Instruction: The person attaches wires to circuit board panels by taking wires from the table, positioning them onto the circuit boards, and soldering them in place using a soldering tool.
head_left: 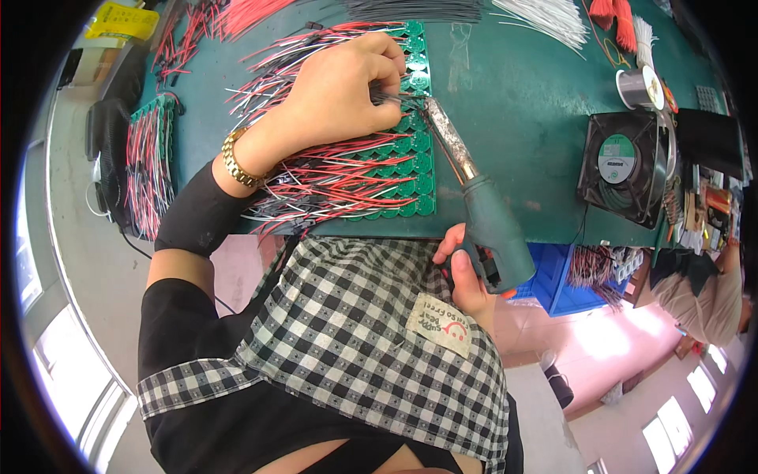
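Head camera: the left hand's grip (339, 88), nearer the green circuit panel (424, 163) at its three o'clock, seems pinched on dark wires (385, 99), while the right hand (467, 286) clasps a soldering iron (493, 224) pointing toward eleven o'clock.

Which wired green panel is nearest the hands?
The middle panel: the left hand is over it. The left-side panel lies apart, no hand above it.

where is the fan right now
In the head view, the fan is at right on the green table, just below the spool.
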Available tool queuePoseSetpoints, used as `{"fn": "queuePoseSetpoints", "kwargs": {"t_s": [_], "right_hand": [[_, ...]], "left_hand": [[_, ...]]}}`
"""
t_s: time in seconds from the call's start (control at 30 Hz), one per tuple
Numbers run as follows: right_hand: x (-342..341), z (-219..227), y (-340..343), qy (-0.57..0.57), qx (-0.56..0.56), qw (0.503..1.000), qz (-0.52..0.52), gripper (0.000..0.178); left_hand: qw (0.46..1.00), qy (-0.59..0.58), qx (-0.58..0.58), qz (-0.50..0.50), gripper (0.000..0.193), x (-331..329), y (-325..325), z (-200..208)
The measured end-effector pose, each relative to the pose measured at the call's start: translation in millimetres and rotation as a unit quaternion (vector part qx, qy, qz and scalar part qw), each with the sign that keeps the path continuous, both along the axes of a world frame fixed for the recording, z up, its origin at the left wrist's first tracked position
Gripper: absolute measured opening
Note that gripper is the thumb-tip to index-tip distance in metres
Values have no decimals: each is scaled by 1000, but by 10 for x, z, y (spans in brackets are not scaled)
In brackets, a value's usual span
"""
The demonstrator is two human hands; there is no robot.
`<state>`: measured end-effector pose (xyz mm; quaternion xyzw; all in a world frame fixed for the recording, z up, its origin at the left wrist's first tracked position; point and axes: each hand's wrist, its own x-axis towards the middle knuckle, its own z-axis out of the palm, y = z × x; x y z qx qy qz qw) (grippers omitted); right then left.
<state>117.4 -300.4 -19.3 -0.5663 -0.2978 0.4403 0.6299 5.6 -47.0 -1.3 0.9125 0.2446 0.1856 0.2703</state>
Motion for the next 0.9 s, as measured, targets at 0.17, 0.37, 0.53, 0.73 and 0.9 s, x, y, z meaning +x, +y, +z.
{"fn": "queuePoseSetpoints", "kwargs": {"t_s": [0.17, 0.37, 0.53, 0.73, 0.9], "right_hand": [[-19, -31, -36, 4, 28, 1000, 8, 22], [52, -52, -207, 83, 61, 995, -17, 52], [117, 201, -199, 64, -11, 997, 29, 57], [111, 24, -331, 75, 66, 995, 22, 55], [76, 26, -342, 76, 63, 995, 9, 50]], "left_hand": [[1000, -11, 2, 3, 12, -27, -30, -3], [1000, -7, 14, -6, 9, -34, -63, 40], [1000, -6, 11, -9, 12, -12, -69, 16], [997, -54, -60, 7, 13, -44, -120, 28], [998, -26, -49, -38, 12, -98, -141, 89]]}}
